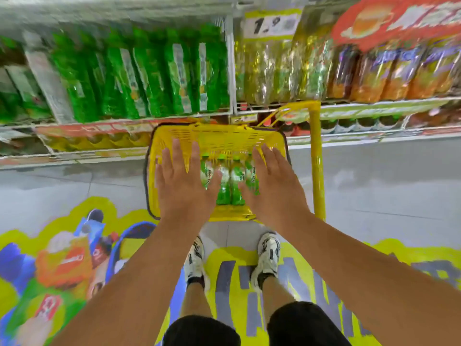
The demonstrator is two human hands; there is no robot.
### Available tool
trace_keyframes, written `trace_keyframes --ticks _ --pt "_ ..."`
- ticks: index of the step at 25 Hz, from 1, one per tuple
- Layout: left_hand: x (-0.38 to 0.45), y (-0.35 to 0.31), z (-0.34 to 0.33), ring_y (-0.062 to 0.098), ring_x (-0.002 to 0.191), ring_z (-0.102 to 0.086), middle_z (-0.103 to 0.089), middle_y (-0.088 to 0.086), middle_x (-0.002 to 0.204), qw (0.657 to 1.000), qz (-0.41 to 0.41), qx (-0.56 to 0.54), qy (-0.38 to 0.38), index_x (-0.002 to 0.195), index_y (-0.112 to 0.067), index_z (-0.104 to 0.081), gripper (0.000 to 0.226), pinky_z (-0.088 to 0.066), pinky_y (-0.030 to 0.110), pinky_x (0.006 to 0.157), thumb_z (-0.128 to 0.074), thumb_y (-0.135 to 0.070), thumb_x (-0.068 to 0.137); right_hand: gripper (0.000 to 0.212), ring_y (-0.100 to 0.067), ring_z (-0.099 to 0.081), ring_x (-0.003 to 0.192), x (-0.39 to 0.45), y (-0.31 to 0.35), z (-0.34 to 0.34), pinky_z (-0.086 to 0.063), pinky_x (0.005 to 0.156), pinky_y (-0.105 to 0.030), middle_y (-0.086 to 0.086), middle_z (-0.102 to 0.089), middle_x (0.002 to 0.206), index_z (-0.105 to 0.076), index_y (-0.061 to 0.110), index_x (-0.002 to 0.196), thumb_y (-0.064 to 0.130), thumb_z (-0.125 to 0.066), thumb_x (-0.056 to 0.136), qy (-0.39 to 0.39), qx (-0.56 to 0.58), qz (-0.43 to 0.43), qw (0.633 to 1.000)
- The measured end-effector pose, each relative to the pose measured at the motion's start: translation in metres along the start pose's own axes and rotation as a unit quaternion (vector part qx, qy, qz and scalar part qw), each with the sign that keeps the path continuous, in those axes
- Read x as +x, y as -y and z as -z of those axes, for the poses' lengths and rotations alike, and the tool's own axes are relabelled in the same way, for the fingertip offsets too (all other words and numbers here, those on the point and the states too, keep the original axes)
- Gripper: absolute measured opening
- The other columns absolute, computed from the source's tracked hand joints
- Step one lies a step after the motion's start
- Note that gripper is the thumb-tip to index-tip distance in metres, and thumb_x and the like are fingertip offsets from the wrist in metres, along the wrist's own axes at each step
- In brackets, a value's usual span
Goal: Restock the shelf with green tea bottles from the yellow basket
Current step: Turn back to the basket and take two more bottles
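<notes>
1. The left hand [183, 182] is spread flat, palm down, with straight fingers, above the left part of the yellow basket [219, 139]; it holds nothing.
2. The right hand [272, 184] is also spread flat with straight fingers, above the right part of the basket, and grips nothing.
3. Between the two hands, the green tea bottles [225, 177] lie in the basket, caps pointing to the shelf.
4. The basket stands on the grey floor [386, 183], with its yellow handle [315, 156] at the right side.
5. Behind the basket, the shelf [139, 119] carries a row of green bottles [154, 76]; the picture there is blurred.
6. White shoes [268, 255] stand on a colourful floor sticker [64, 258].
</notes>
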State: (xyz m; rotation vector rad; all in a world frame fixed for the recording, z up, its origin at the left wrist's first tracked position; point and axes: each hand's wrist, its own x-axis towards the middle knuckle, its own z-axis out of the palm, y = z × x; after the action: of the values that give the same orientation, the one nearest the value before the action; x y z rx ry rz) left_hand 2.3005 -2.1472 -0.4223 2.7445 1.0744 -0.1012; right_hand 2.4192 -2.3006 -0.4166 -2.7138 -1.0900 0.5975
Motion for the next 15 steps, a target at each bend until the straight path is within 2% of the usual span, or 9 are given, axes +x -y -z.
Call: trace_keyframes --ticks 4,9,15 --pt "0.013 0.018 -0.073 0.036 0.156 0.002 0.006 0.013 0.170 0.997 0.019 -0.005 0.072 0.164 -0.024 -0.007 0.081 -0.001 0.050 0.125 -0.031 -0.066 0.099 0.081 -0.027 0.001 0.159 0.028 -0.004 -0.073 -0.008 0.127 -0.042 -0.005 -0.002 0.172 -0.004 0.021 0.165 0.057 -0.040 0.102 0.027 0.012 -0.023 0.999" --pt "0.029 0.043 -0.154 0.034 0.156 0.006 0.011 0.010 0.170 0.993 0.034 -0.021 0.115 0.163 -0.026 -0.001 0.084 -0.002 0.050 0.126 -0.033 -0.067 0.098 0.084 -0.030 -0.005 0.158 0.064 -0.012 -0.153 -0.015 0.126 -0.043 -0.009 -0.008 0.171 -0.004 0.019 0.164 0.058 -0.043 0.101 0.055 0.010 -0.039 0.998" --pt "0.058 0.065 -0.221 0.033 0.156 0.003 0.010 0.010 0.170 0.989 0.047 -0.012 0.142 0.163 -0.028 -0.001 0.083 -0.007 0.049 0.126 -0.032 -0.068 0.098 0.084 -0.030 -0.013 0.156 0.107 -0.015 -0.222 -0.023 0.124 -0.046 -0.009 -0.015 0.170 -0.007 0.018 0.164 0.057 -0.046 0.100 0.071 0.032 -0.078 0.994"
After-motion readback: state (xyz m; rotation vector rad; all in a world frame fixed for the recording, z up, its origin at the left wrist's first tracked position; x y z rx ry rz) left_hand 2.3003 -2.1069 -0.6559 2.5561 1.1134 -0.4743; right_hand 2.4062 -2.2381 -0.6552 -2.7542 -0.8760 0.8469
